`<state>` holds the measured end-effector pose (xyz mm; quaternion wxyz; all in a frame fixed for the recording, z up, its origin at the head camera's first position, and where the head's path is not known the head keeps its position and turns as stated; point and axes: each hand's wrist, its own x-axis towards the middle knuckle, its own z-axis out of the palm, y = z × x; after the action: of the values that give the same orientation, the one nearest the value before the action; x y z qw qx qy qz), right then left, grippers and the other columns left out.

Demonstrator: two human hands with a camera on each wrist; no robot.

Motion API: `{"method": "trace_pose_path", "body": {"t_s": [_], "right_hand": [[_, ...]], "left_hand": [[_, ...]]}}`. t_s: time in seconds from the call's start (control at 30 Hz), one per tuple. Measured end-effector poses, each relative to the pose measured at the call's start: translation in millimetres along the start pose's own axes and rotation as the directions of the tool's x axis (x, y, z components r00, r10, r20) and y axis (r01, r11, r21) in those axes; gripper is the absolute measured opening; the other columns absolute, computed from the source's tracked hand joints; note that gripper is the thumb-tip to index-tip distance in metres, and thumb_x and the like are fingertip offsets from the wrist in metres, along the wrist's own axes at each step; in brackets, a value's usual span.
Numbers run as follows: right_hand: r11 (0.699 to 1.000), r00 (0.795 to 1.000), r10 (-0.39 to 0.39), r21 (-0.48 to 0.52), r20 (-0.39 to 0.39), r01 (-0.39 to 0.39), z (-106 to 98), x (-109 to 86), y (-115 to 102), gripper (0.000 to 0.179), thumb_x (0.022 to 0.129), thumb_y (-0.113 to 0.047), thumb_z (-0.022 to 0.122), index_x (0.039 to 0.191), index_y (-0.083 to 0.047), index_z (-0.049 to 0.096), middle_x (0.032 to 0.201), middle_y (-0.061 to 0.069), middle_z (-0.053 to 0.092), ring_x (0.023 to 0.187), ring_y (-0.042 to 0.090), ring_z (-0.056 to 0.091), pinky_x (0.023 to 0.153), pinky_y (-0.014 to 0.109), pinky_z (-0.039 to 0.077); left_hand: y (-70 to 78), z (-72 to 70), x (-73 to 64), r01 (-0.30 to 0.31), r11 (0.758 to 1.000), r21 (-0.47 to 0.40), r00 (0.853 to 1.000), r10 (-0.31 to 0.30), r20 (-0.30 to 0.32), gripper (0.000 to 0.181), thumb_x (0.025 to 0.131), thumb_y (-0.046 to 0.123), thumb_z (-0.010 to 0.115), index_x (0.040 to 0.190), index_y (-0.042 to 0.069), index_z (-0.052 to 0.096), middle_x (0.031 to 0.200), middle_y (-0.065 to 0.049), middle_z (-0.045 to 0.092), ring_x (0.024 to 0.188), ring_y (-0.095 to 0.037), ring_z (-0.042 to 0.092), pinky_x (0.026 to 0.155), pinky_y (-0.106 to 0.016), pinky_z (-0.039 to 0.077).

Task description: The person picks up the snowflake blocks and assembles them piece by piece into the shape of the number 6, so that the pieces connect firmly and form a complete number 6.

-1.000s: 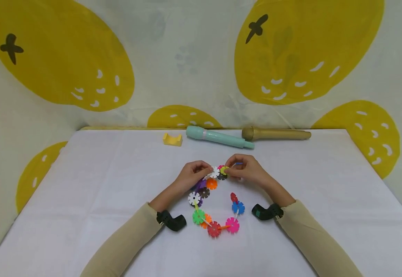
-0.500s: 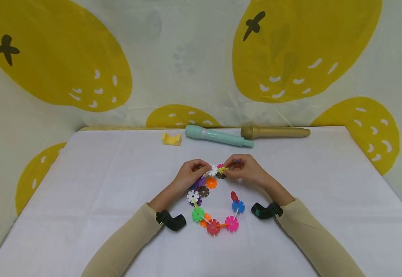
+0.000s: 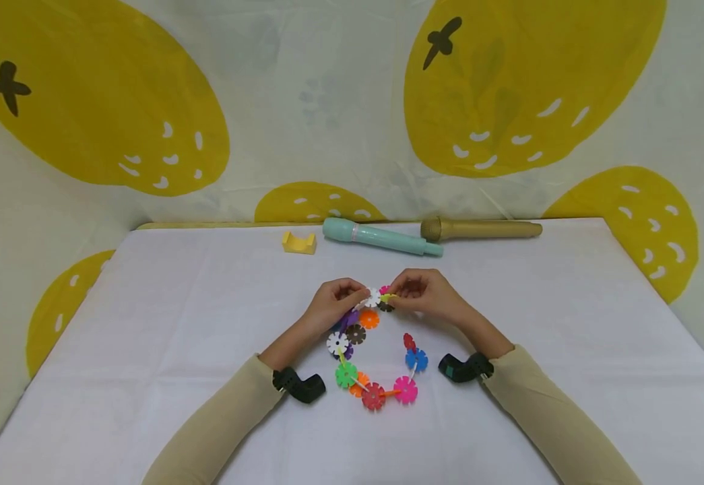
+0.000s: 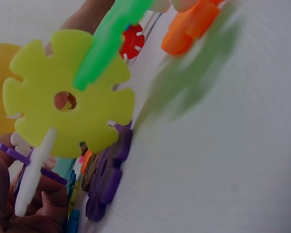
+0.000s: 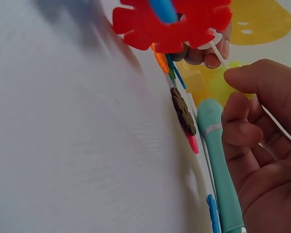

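In the head view, a ring-shaped chain of colourful notched plastic discs lies on the white table, with a pink disc [image 3: 405, 389], a red disc [image 3: 373, 397] and a green disc [image 3: 346, 374] along its near side. At the chain's far end, my left hand [image 3: 335, 301] pinches a white disc [image 3: 372, 297]. My right hand [image 3: 427, 293] holds a yellow disc [image 5: 220, 86] between thumb and index finger, close against the white disc's right side. Several loose discs lie nearby, including an orange disc [image 3: 369, 319] and a brown disc [image 3: 356, 334].
Behind the hands lie a turquoise microphone-shaped toy [image 3: 376, 236] and a gold microphone-shaped toy [image 3: 482, 229]. A small yellow holder [image 3: 299, 243] stands to their left. In the right wrist view, a blue disc [image 5: 212, 213] lies on the table near the right hand.
My right hand has shifted slightly left, bringing the yellow disc nearer to the white one. The left hand keeps its hold, and the head view has tilted a little.
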<state>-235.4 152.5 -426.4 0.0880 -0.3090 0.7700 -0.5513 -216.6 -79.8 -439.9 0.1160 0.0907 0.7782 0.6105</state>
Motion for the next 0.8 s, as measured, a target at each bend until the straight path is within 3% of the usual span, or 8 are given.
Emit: {"method": "trace_pose_path", "body": {"t_s": [0.33,0.67,0.8], "right_hand": [[1.0,1.0,-0.023,0.015,-0.019,0.023,6,-0.7,-3,0.008,0.078,0.004,0.078,0.084,0.002,0.072,0.081,0.013,0.065,0.06,0.012,0.056,0.053,0.021,0.049],[0.999,0.999,-0.037,0.031,0.004,0.037,10,1.2,-13,0.01,0.079,0.007,0.075,0.087,0.003,0.07,0.085,0.015,0.065,0.068,0.011,0.058,0.058,0.02,0.048],[1.0,0.999,-0.025,0.013,0.031,0.024,9,1.5,-15,0.011,0.08,0.005,0.076,0.089,0.002,0.069,0.087,0.014,0.065,0.069,0.012,0.057,0.059,0.021,0.048]], "left_hand": [[0.5,-1.6,0.1,-0.002,0.999,0.055,0.999,0.0,0.041,0.024,0.096,0.021,0.064,0.104,-0.001,0.069,0.081,-0.002,0.064,0.069,-0.012,0.05,0.065,-0.021,0.043],[2.6,-0.5,-1.8,0.035,0.998,0.058,0.995,-0.04,0.09,0.026,0.097,0.025,0.06,0.104,0.001,0.068,0.086,-0.001,0.062,0.077,-0.013,0.05,0.069,-0.023,0.042],[1.2,-0.8,-1.2,0.018,0.999,0.045,0.993,-0.024,0.114,0.024,0.097,0.024,0.06,0.105,0.002,0.067,0.088,-0.002,0.063,0.076,-0.013,0.049,0.068,-0.023,0.042]]}}
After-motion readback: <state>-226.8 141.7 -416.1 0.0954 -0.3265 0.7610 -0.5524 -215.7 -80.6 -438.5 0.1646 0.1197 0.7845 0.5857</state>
